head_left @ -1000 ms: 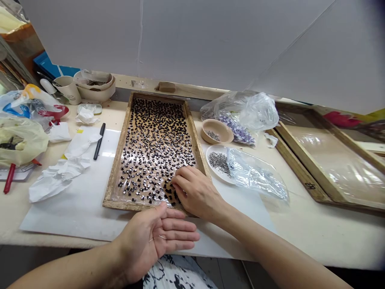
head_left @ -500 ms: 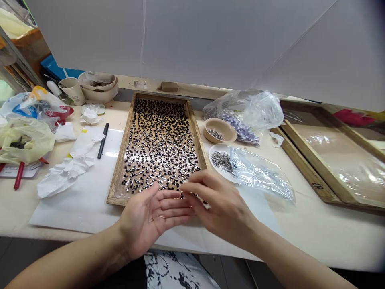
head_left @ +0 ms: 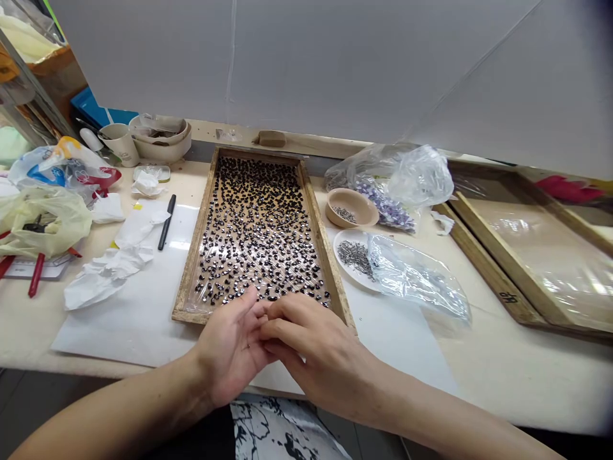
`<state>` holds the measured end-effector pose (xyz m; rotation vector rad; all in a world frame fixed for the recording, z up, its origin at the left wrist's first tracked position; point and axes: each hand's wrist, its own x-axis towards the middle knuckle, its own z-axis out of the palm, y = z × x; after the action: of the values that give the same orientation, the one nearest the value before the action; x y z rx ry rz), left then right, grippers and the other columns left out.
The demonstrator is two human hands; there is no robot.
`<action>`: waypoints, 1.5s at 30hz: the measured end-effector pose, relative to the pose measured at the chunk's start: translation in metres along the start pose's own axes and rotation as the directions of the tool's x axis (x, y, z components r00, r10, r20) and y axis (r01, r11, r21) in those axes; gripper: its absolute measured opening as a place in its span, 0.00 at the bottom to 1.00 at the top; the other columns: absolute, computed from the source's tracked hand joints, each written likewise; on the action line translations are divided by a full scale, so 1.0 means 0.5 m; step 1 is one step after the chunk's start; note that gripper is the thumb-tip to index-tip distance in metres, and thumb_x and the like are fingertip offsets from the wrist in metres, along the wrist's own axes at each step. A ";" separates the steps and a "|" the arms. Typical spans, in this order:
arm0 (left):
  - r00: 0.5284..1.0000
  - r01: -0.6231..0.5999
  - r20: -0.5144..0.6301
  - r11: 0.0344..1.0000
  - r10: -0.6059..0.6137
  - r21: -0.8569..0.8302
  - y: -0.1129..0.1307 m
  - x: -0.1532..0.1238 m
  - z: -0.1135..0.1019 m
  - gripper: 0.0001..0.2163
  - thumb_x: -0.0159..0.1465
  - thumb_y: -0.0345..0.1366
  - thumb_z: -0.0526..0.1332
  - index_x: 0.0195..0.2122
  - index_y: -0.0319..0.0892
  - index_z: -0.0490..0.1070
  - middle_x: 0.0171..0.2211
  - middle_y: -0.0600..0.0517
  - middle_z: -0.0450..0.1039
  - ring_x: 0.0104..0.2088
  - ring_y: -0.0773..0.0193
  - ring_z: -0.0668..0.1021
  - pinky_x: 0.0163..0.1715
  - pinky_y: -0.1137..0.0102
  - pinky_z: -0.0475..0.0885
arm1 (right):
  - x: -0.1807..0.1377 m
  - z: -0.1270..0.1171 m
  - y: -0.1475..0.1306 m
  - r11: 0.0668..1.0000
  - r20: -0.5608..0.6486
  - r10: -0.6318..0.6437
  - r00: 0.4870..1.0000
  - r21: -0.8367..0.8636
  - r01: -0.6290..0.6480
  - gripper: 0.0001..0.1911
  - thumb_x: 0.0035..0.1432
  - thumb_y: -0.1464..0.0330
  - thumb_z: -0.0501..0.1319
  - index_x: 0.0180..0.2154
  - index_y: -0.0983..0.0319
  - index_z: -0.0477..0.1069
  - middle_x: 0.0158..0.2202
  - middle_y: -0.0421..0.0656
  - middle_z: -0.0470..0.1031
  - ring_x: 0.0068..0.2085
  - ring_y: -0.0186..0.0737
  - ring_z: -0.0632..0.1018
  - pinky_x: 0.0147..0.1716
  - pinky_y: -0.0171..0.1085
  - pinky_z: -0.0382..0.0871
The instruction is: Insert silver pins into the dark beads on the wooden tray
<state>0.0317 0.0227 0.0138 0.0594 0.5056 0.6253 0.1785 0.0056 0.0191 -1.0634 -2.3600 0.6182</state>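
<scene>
My left hand (head_left: 238, 348) is turned palm up in front of the wooden tray's near edge, its fingers stretched out and partly covered. A tiny thin glint shows on its palm, too small to name. My right hand (head_left: 311, 342) reaches over the left fingers, fingertips bent together against them; anything pinched there is hidden. Just beyond both hands lies the wood-framed tray (head_left: 341, 292), lined with clear film. Many small shiny black pieces (head_left: 258, 220) are spread across it.
Right of the tray stand a tan bowl (head_left: 368, 214) and a white plate (head_left: 342, 268) with small metal bits, partly under a plastic bag (head_left: 419, 278). Empty wooden frames (head_left: 479, 255) lie far right. A black marker (head_left: 166, 222) and crumpled tissue (head_left: 103, 275) are left.
My right hand has moved left and closer, now covering the left fingers. The small piece seen near its fingertips earlier is out of sight. The left hand has barely moved.
</scene>
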 end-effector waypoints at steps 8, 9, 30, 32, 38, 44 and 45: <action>1.000 0.014 0.001 0.999 -0.014 0.031 -0.005 -0.006 0.000 0.22 0.67 0.44 0.43 0.37 0.32 0.70 0.34 0.41 0.74 0.33 0.64 0.75 0.38 0.70 0.65 | -0.011 -0.010 -0.019 0.997 0.011 -0.037 0.999 -0.072 0.038 0.09 0.52 0.80 0.52 0.29 0.64 0.68 0.31 0.45 0.69 0.32 0.38 0.65 0.31 0.39 0.62; 1.000 0.016 -0.008 0.999 -0.015 0.038 -0.004 -0.009 -0.002 0.22 0.67 0.44 0.44 0.38 0.31 0.69 0.35 0.40 0.74 0.35 0.63 0.76 0.40 0.68 0.66 | -0.012 -0.016 -0.018 0.999 0.005 -0.014 1.000 -0.044 0.014 0.09 0.53 0.80 0.52 0.30 0.63 0.68 0.31 0.45 0.68 0.32 0.38 0.65 0.31 0.39 0.63; 0.985 -0.023 -0.170 0.995 0.039 0.098 0.035 -0.078 -0.038 0.20 0.65 0.39 0.50 0.46 0.24 0.67 0.45 0.30 0.73 0.49 0.46 0.74 0.56 0.54 0.61 | 0.040 0.007 0.114 0.967 -0.112 0.048 0.993 -0.245 -0.075 0.09 0.54 0.78 0.54 0.26 0.63 0.70 0.30 0.45 0.66 0.34 0.39 0.65 0.35 0.39 0.61; 0.986 -0.025 -0.165 0.995 0.041 0.099 0.035 -0.077 -0.037 0.20 0.65 0.39 0.50 0.46 0.24 0.67 0.45 0.30 0.73 0.49 0.46 0.74 0.55 0.54 0.61 | 0.040 0.009 0.115 0.964 -0.109 0.053 0.993 -0.255 -0.079 0.10 0.55 0.77 0.54 0.26 0.64 0.71 0.30 0.45 0.66 0.34 0.39 0.65 0.35 0.39 0.61; 0.987 -0.025 -0.154 0.995 0.040 0.093 0.035 -0.074 -0.041 0.20 0.65 0.40 0.50 0.45 0.24 0.67 0.45 0.30 0.73 0.49 0.46 0.74 0.55 0.53 0.61 | 0.039 0.012 0.115 0.961 -0.094 0.071 0.993 -0.261 -0.093 0.10 0.55 0.77 0.54 0.27 0.63 0.72 0.31 0.45 0.66 0.34 0.39 0.65 0.34 0.39 0.62; 0.988 -0.024 -0.151 0.996 0.038 0.091 0.035 -0.072 -0.042 0.19 0.65 0.40 0.50 0.45 0.25 0.67 0.44 0.31 0.73 0.49 0.46 0.74 0.56 0.53 0.60 | 0.040 0.011 0.115 0.960 -0.075 0.080 0.994 -0.262 -0.097 0.10 0.56 0.77 0.54 0.28 0.64 0.72 0.31 0.46 0.66 0.34 0.39 0.65 0.34 0.39 0.62; 0.988 -0.023 -0.152 0.995 0.037 0.093 0.035 -0.072 -0.042 0.19 0.65 0.40 0.50 0.45 0.25 0.67 0.44 0.31 0.73 0.49 0.46 0.74 0.56 0.53 0.60 | 0.040 0.011 0.114 0.960 -0.074 0.081 0.994 -0.264 -0.097 0.10 0.56 0.76 0.54 0.28 0.64 0.72 0.31 0.46 0.66 0.34 0.39 0.65 0.34 0.39 0.62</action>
<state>-0.0125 0.0144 0.0146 0.1058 0.6836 0.6396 0.1955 0.0542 -0.0133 -1.2914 -2.3981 0.2954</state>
